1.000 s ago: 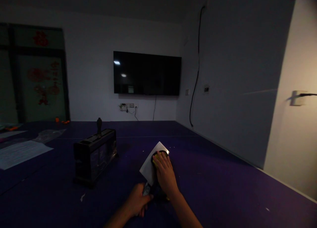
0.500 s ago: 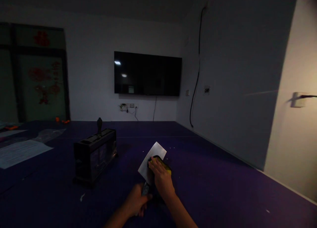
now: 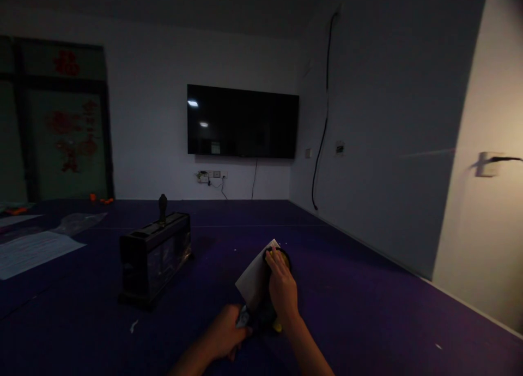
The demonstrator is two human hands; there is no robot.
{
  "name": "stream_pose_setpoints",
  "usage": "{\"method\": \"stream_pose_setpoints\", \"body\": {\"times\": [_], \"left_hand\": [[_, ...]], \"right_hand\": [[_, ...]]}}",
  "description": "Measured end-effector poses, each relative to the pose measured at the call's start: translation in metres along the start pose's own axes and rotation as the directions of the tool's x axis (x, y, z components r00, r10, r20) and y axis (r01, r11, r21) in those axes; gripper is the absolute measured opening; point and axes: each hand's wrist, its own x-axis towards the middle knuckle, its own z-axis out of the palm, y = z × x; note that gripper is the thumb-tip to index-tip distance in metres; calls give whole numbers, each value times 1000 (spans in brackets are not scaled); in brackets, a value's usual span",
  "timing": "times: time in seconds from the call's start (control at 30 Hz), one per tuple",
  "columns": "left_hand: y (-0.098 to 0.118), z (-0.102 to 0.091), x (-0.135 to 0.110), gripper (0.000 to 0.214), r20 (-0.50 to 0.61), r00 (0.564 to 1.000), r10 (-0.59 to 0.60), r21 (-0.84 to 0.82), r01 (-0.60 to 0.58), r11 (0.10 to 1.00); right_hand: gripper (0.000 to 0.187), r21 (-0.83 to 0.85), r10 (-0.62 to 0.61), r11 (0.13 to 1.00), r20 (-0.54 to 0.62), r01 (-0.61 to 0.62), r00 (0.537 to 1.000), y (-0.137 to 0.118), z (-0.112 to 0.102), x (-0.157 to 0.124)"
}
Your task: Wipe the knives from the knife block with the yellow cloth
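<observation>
My left hand is wrapped round the handle of a cleaver, whose broad pale blade points up and to the right above the purple surface. My right hand presses a dark cloth with yellow parts against the upper right part of the blade. The cloth hangs down behind that hand, and a bit of yellow shows beneath it. To the left stands a black knife block with see-through sides and one dark handle sticking up out of its top.
On the far left of the purple table lie printed paper and a clear plastic bag. Small orange things sit at the back. A white scrap lies before the block. The wall bounds the right side.
My right hand and the cloth have moved up and right along the blade toward its far end. The cleaver has shifted slightly right and tilted. My left hand keeps hold of the handle.
</observation>
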Motion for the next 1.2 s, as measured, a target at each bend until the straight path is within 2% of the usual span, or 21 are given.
{"method": "stream_pose_setpoints", "body": {"times": [0.23,0.43,0.53,0.7,0.93,1.03,1.2], "left_hand": [[8,-3,-4,10,36,999,23,98,-27,995],[11,-5,-6,7,-31,999,19,239,-11,971],[9,-5,-6,10,-52,998,25,241,-12,971],[3,-3,-2,16,-26,999,21,166,-17,986],[-4,0,2,20,-27,1000,-2,134,6,991],[1,-1,0,13,-12,1000,10,185,-7,983],[12,-3,-7,12,-51,992,115,262,-98,960]], "right_hand": [[59,-7,20,1000,-96,-21,995,10,-7,4],[59,-17,56,998,-168,-60,984,16,-10,6],[61,-29,41,998,-189,-47,981,18,-9,5],[61,-99,-36,995,-186,18,982,11,-1,-1],[58,-152,-134,981,-98,118,986,-4,7,-6],[57,-145,-83,987,-124,65,989,0,3,-2],[57,-113,32,992,-159,-50,987,12,-5,3]]}}
